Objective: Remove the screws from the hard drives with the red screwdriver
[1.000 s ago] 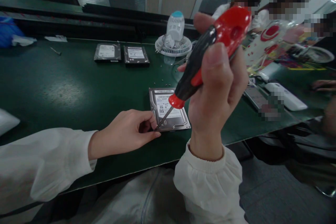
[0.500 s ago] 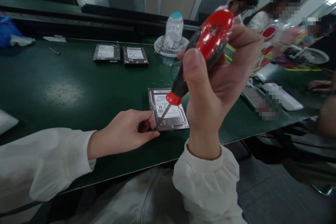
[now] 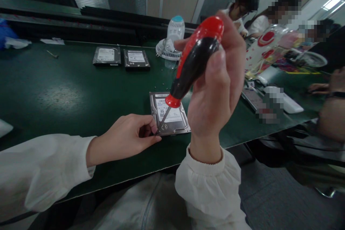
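A hard drive point(image 3: 176, 124) lies flat near the front edge of the table, its white label facing up. My right hand point(image 3: 212, 90) is closed around the red and black handle of a screwdriver point(image 3: 195, 55). The metal shaft slants down to the drive's near left corner, where the tip is hidden by my fingers. My left hand point(image 3: 129, 133) grips that same corner of the drive, thumb and fingers close around the screwdriver tip. Behind the drive, several tiny screws point(image 3: 163, 87) lie on the table.
Two more hard drives point(image 3: 107, 55) point(image 3: 136, 59) sit at the back of the green table point(image 3: 64, 97). A white fan point(image 3: 176, 30) lies behind my right hand. Phone-like devices point(image 3: 254, 99) and a clear printed bag point(image 3: 260, 52) are at right, near other people.
The screwdriver handle has turned in my right hand, showing more of its black side, and my grip has rolled with it. The view has shifted slightly; my left hand stays at the corner.
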Available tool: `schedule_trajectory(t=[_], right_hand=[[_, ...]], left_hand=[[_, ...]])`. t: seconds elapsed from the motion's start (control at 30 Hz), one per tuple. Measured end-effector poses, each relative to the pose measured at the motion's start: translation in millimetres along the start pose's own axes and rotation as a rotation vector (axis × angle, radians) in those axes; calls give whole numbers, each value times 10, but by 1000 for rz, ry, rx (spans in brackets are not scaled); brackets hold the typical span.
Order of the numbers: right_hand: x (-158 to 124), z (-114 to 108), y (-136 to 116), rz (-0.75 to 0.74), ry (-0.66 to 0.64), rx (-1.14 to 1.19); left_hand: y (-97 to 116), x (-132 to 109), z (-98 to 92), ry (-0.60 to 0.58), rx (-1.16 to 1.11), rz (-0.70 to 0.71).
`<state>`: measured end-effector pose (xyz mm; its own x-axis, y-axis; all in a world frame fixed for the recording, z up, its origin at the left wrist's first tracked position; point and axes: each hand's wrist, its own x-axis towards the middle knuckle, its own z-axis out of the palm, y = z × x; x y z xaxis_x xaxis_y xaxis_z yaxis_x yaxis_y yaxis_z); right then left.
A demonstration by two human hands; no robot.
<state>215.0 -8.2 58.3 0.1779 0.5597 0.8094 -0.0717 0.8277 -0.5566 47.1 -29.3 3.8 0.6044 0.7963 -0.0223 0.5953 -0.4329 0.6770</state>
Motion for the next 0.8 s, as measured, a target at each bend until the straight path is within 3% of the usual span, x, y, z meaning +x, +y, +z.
schedule_trajectory(t=[0.47, 0.73, 0.8], right_hand=[[14, -5, 26, -118, 8, -17], [15, -30, 83, -22, -108, 61], [22, -22, 54, -30, -78, 42]], left_hand=[[0, 1, 2, -3, 19, -12], [2, -8, 4, -3, 16, -14], [6, -7, 3, 0, 23, -17]])
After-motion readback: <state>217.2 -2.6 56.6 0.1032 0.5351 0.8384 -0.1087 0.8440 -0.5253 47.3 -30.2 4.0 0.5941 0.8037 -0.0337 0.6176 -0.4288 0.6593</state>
